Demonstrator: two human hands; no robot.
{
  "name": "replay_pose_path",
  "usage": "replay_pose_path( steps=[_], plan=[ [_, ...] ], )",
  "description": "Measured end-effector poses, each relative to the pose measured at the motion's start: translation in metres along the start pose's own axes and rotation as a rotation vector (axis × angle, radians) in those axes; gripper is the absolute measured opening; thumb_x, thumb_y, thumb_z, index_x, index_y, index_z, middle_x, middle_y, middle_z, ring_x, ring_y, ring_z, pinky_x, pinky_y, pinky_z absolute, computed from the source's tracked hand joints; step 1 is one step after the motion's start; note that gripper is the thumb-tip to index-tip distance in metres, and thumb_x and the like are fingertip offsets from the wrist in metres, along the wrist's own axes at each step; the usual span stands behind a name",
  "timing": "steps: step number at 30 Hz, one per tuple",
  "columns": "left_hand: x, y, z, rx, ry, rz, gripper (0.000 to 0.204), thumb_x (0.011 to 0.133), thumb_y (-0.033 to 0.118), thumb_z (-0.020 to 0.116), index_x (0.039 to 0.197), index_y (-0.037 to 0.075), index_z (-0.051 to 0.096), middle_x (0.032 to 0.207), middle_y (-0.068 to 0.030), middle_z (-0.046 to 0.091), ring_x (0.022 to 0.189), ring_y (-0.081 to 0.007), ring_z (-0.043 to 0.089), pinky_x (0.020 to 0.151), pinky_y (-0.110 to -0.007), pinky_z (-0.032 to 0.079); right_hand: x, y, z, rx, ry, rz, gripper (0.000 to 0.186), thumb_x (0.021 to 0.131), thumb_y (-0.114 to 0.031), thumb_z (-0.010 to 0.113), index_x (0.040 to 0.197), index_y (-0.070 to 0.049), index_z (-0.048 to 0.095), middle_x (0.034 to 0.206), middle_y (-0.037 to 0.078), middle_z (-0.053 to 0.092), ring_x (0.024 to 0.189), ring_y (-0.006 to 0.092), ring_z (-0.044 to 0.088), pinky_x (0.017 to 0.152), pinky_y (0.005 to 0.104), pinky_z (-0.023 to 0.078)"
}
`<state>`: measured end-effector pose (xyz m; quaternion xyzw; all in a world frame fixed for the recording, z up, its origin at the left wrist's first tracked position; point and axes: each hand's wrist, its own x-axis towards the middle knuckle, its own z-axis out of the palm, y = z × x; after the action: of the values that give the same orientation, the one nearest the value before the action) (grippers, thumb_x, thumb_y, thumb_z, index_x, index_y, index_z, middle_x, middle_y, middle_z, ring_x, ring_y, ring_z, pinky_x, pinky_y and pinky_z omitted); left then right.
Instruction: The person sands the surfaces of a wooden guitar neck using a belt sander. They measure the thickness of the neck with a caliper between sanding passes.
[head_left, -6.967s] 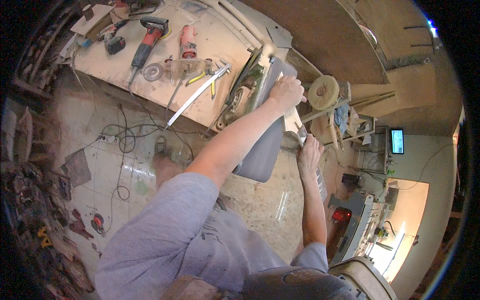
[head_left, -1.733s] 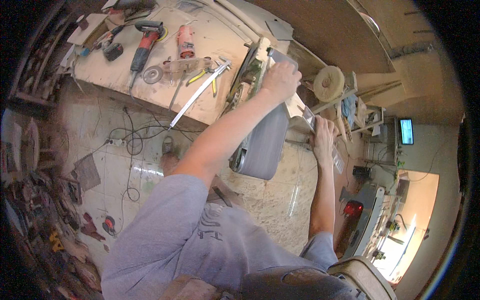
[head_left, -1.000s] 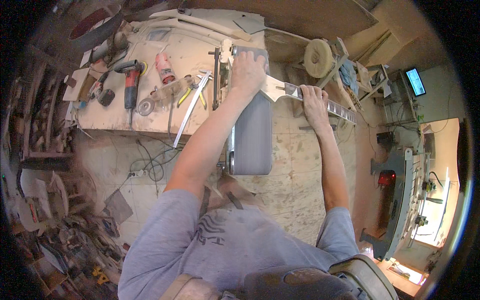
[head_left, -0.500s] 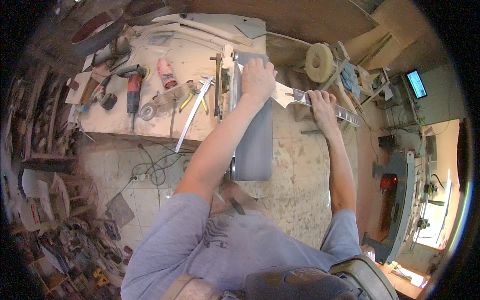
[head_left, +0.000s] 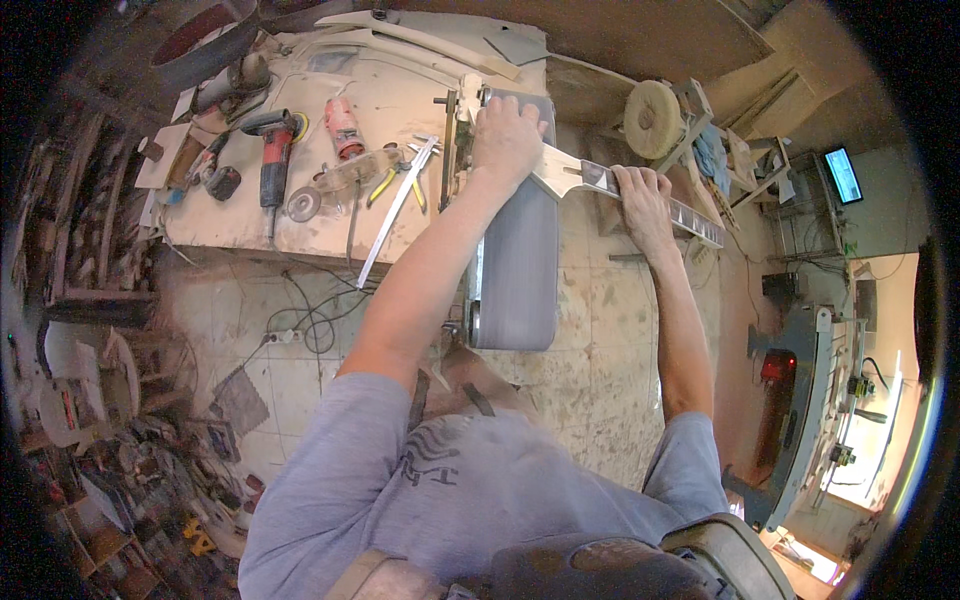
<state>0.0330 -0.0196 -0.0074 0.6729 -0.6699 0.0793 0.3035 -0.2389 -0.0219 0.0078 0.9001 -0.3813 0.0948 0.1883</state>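
My left hand [head_left: 507,140] is closed over the wide pale wooden end of a guitar neck [head_left: 562,174], at the far part of a belt sander [head_left: 518,270]. The palm hides much of that end and where it meets the belt. Farther right, my right hand [head_left: 645,205] wraps round the neck's dark fretboard, which has pale block inlays. The neck slants down to the right, its narrow part beyond the sander's right side. The belt is grey and looks streaked.
On the dusty workbench [head_left: 230,225] left of the sander lie a caliper [head_left: 398,212], yellow-handled pliers [head_left: 382,186], a red-and-black power tool [head_left: 274,165] and a pink-red tool [head_left: 343,128]. A round buffing wheel [head_left: 652,118] stands at the far right. Cables [head_left: 315,325] lie on the floor.
The view has shifted slightly, so bench and sander sit a little further right. My left hand and the neck's wide end have moved slightly left relative to the sander. Both hands keep their hold.
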Motion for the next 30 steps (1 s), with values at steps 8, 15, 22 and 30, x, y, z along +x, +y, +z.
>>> replay_pose_path(
  steps=[8, 15, 22, 30],
  plan=[
    [-0.001, 0.006, 0.011, -0.082, -0.044, 0.120, 0.031, 0.094, 0.035, 0.063, 0.099, 0.005, 0.069, 0.103, -0.0168, 0.064, 0.104, -0.0353, 0.060, 0.088, -0.048, 0.049, -0.028, -0.006, -0.018, 0.115, -0.030, 0.030, 0.058, 0.078, 0.001, 0.065, 0.134, -0.009, 0.052, 0.119, 0.010, 0.060, 0.119, 0.0311, 0.053, 0.104, 0.0476, 0.035],
    [-0.014, 0.031, 0.009, -0.189, -0.059, 0.177, 0.032, 0.095, 0.035, 0.063, 0.100, 0.004, 0.070, 0.104, -0.0162, 0.064, 0.106, -0.0350, 0.060, 0.092, -0.047, 0.050, -0.067, -0.022, -0.049, 0.160, -0.157, 0.141, 0.069, 0.071, 0.001, 0.072, 0.135, -0.009, 0.051, 0.124, 0.011, 0.060, 0.122, 0.0325, 0.051, 0.109, 0.0499, 0.032],
    [-0.018, 0.034, 0.008, -0.290, -0.063, 0.180, 0.034, 0.092, 0.037, 0.066, 0.099, 0.004, 0.071, 0.103, -0.0156, 0.065, 0.106, -0.0336, 0.060, 0.093, -0.046, 0.050, -0.076, -0.031, -0.060, 0.188, -0.176, 0.135, 0.069, 0.072, 0.001, 0.071, 0.136, -0.009, 0.050, 0.122, 0.014, 0.058, 0.122, 0.0343, 0.051, 0.109, 0.0503, 0.031],
    [-0.020, 0.008, -0.001, -0.232, -0.071, 0.136, 0.034, 0.094, 0.036, 0.064, 0.102, 0.003, 0.069, 0.105, -0.0164, 0.064, 0.107, -0.0349, 0.059, 0.094, -0.048, 0.049, -0.050, -0.038, -0.053, 0.220, -0.148, 0.086, 0.067, 0.074, 0.002, 0.070, 0.136, -0.008, 0.049, 0.118, 0.015, 0.059, 0.120, 0.0334, 0.054, 0.108, 0.0495, 0.032]
  ],
)
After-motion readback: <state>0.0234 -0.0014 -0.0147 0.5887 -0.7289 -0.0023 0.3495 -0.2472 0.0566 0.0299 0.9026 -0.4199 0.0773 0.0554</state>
